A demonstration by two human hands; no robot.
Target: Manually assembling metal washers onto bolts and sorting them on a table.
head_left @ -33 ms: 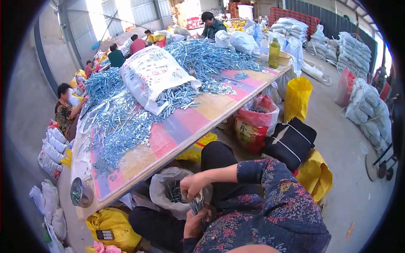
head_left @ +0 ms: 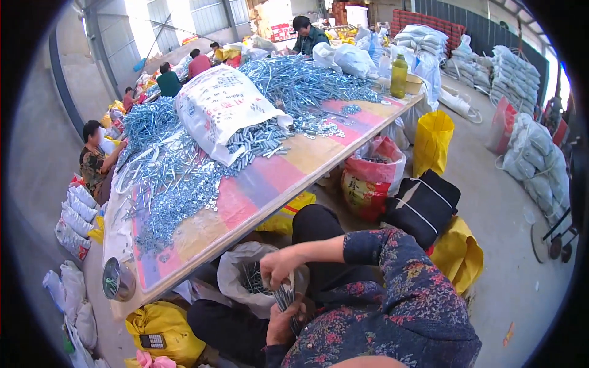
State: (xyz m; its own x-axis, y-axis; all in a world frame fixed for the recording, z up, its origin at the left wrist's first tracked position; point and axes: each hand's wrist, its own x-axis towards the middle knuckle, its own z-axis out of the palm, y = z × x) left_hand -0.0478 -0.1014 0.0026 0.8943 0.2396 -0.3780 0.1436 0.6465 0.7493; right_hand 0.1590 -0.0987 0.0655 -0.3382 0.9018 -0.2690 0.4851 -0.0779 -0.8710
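Note:
Low over my lap, my left hand (head_left: 281, 326) is closed round a bundle of long thin metal bolts (head_left: 284, 298), held upright and tilted. My right hand (head_left: 278, 268) reaches across from the right with curled fingers, its fingertips down at the bundle's upper ends. Just beyond both hands an open white woven sack (head_left: 231, 276) stands under the table edge, with more long bolts (head_left: 253, 279) inside. Which single bolts the right fingers grip is hidden.
The table (head_left: 261, 193) bears heaps of bolts (head_left: 307, 80), washers and a white sack (head_left: 224, 116) spilling metal sleeves. A metal cup (head_left: 126, 283) stands at its near corner. Yellow bag with phone (head_left: 153, 341), black bundle (head_left: 423, 208) and red-white sack (head_left: 371, 184) surround me. Several people work beyond.
My right hand has shifted very slightly left and up at the bundle's top, and a little more of the bolts shows. My left hand stays in place.

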